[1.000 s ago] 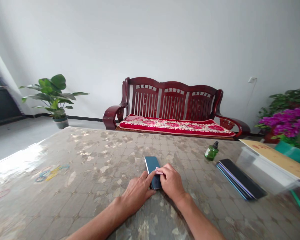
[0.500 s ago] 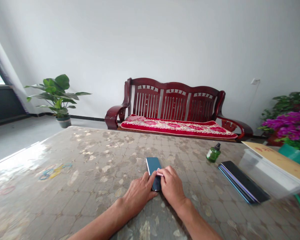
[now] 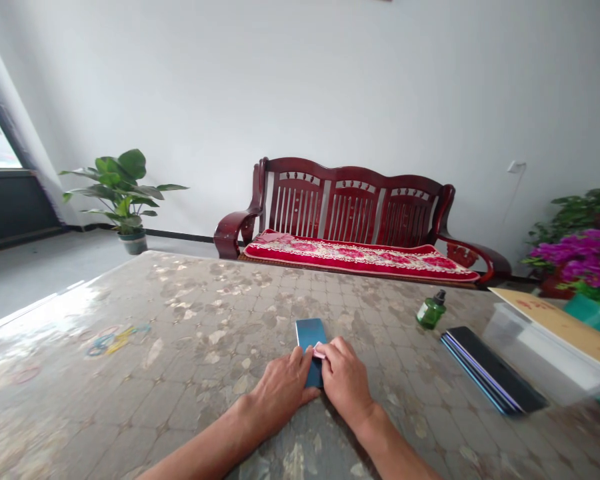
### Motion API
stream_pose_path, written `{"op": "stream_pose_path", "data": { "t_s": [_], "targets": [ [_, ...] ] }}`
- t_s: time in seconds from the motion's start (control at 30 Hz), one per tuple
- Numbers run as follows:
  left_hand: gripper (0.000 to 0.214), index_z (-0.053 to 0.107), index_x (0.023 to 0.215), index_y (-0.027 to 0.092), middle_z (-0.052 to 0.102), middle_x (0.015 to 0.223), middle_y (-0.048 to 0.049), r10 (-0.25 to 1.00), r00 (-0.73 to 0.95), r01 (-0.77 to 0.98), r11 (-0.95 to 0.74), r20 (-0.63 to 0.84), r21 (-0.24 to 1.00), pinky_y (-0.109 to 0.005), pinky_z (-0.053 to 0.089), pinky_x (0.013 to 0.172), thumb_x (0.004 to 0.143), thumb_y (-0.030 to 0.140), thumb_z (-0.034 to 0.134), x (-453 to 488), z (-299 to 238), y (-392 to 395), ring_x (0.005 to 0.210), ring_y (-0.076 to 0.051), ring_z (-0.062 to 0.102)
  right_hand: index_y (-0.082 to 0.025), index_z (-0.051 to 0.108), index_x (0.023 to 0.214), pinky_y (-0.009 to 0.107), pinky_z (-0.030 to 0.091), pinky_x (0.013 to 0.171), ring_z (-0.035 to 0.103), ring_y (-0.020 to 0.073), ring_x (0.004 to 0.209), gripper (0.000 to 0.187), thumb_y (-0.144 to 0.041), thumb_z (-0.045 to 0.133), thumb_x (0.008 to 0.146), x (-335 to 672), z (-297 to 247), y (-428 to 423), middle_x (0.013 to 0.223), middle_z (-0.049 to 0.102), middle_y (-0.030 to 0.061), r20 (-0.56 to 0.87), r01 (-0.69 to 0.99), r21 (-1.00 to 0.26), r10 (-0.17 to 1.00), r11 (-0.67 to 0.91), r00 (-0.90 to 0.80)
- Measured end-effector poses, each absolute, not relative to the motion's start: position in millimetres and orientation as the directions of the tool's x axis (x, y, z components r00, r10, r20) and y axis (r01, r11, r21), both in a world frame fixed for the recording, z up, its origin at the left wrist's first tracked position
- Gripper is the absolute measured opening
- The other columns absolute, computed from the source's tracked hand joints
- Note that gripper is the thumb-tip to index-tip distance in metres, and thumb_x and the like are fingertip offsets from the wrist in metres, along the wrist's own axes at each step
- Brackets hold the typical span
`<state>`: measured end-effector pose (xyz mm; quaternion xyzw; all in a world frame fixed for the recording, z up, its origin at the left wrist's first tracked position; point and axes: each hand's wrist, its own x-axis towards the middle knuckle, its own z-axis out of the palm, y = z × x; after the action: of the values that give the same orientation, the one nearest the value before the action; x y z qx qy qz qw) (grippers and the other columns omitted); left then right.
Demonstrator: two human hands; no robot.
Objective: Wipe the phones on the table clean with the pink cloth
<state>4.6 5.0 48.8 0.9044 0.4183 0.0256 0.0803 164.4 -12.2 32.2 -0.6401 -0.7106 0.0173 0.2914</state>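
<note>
A blue smartphone (image 3: 310, 331) lies flat on the patterned tabletop in front of me, its lower part partly covered by my hands. My left hand (image 3: 283, 380) grips its left edge, with fingertips resting near the middle. Between the fingers of my right hand (image 3: 346, 377) is a small folded pale pink cloth (image 3: 319, 350), pressed against the phone's surface. The fingertips of both hands nearly meet at this cloth.
To the right stand a green pump bottle (image 3: 431, 311), a stack of dark phone-like slabs (image 3: 495, 370) and a clear plastic box (image 3: 530, 347) under a tan board (image 3: 560, 323). Coloured rubber bands (image 3: 111, 341) lie left. A wooden bench (image 3: 355, 207) stands beyond the table.
The view has shifted slightly, so everything sits a little further right. Both hands stay on the phone, and the cloth remains near its middle.
</note>
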Motion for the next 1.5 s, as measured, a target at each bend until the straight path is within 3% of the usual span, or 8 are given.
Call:
{"op": "stream_pose_path", "data": {
  "t_s": [0.13, 0.23, 0.37, 0.63, 0.83, 1.1, 1.3, 1.5],
  "targets": [
    [0.059, 0.043, 0.137, 0.021, 0.057, 0.12, -0.0119, 0.805, 0.589, 0.792, -0.591, 0.065, 0.154, -0.043, 0.047, 0.092, 0.088, 0.046, 0.061, 2.8, 44.7, 6.4, 0.108, -0.03, 0.057, -0.028, 0.068, 0.094, 0.022, 0.043, 0.076, 0.061, 0.0156, 0.091, 0.028, -0.009, 0.048, 0.088, 163.1, 33.5, -12.4, 0.092, 0.063, 0.002, 0.379, 0.907, -0.382, 0.925, 0.176, -0.019],
    [0.071, 0.043, 0.14, 0.021, 0.05, 0.136, -0.0163, 0.824, 0.554, 0.813, -0.566, 0.119, 0.133, -0.05, 0.035, 0.104, 0.081, 0.053, 0.066, 0.4, 42.9, 9.5, 0.125, -0.035, 0.045, -0.027, 0.068, 0.093, 0.023, 0.043, 0.077, 0.06, 0.016, 0.09, 0.029, -0.007, 0.049, 0.086, 162.5, 33.8, -12.2, 0.091, 0.062, 0.0021, 0.384, 0.915, -0.362, 0.923, 0.181, -0.03],
    [0.072, 0.039, 0.145, 0.021, 0.038, 0.149, -0.0179, 0.801, 0.592, 0.789, -0.599, 0.095, 0.137, -0.055, 0.023, 0.111, 0.085, 0.056, 0.06, -1.9, 34.9, 14.6, 0.138, -0.035, 0.033, -0.026, 0.067, 0.093, 0.023, 0.043, 0.079, 0.059, 0.0164, 0.09, 0.029, -0.005, 0.05, 0.083, 161.0, 32.6, -12.2, 0.093, 0.062, 0.0024, 0.398, 0.918, -0.355, 0.917, 0.178, -0.024],
    [0.064, 0.04, 0.145, 0.015, 0.038, 0.149, -0.0195, 0.768, 0.601, 0.774, -0.628, 0.221, 0.079, -0.055, 0.025, 0.111, 0.093, 0.051, 0.047, -0.6, 21.0, 13.4, 0.139, -0.034, 0.031, -0.025, 0.067, 0.09, 0.023, 0.044, 0.08, 0.058, 0.0161, 0.09, 0.028, -0.005, 0.05, 0.081, 157.8, 29.5, -7.3, 0.093, 0.062, 0.0036, 0.415, 0.912, -0.37, 0.91, 0.176, -0.007],
    [0.062, 0.039, 0.145, 0.013, 0.038, 0.149, -0.0179, 0.766, 0.614, 0.776, -0.63, 0.19, 0.033, -0.055, 0.024, 0.112, 0.093, 0.046, 0.048, 5.6, 26.0, 7.0, 0.141, -0.034, 0.029, -0.024, 0.07, 0.086, 0.021, 0.044, 0.076, 0.059, 0.0138, 0.084, 0.023, -0.009, 0.052, 0.083, 159.9, 31.8, -4.0, 0.09, 0.064, 0.0029, 0.38, 0.87, -0.462, 0.925, 0.17, 0.021],
    [0.071, 0.036, 0.147, 0.012, 0.033, 0.152, -0.0189, 0.772, 0.61, 0.77, -0.631, 0.178, 0.098, -0.053, 0.024, 0.114, 0.092, 0.055, 0.046, 16.8, 23.1, -35.3, 0.141, -0.034, 0.027, -0.023, 0.068, 0.087, 0.021, 0.045, 0.08, 0.061, 0.0129, 0.087, 0.026, -0.005, 0.049, 0.084, 179.1, 38.0, -55.8, 0.091, 0.063, 0.0017, 0.361, 0.832, -0.496, 0.93, 0.248, -0.061],
    [0.073, 0.036, 0.147, 0.01, 0.033, 0.152, -0.0184, 0.8, 0.573, 0.793, -0.596, 0.181, 0.127, -0.049, 0.024, 0.115, 0.09, 0.055, 0.048, 11.5, 24.0, -52.0, 0.141, -0.033, 0.029, -0.024, 0.067, 0.094, 0.023, 0.044, 0.083, 0.059, 0.0146, 0.093, 0.027, -0.008, 0.048, 0.087, 190.0, 40.7, -70.3, 0.095, 0.062, 0.0022, 0.364, 0.85, -0.399, 0.91, 0.343, -0.196],
    [0.078, 0.034, 0.147, 0.007, 0.031, 0.153, -0.0181, 0.793, 0.581, 0.78, -0.606, 0.181, 0.155, -0.047, 0.019, 0.117, 0.093, 0.063, 0.038, 12.0, 23.3, -50.5, 0.143, -0.031, 0.024, -0.025, 0.069, 0.088, 0.026, 0.04, 0.087, 0.057, 0.0178, 0.097, 0.022, -0.012, 0.051, 0.088, 189.1, 54.3, -10.8, 0.095, 0.066, 0.0031, 0.345, 0.925, -0.283, 0.927, 0.253, -0.148]
  ]
}}
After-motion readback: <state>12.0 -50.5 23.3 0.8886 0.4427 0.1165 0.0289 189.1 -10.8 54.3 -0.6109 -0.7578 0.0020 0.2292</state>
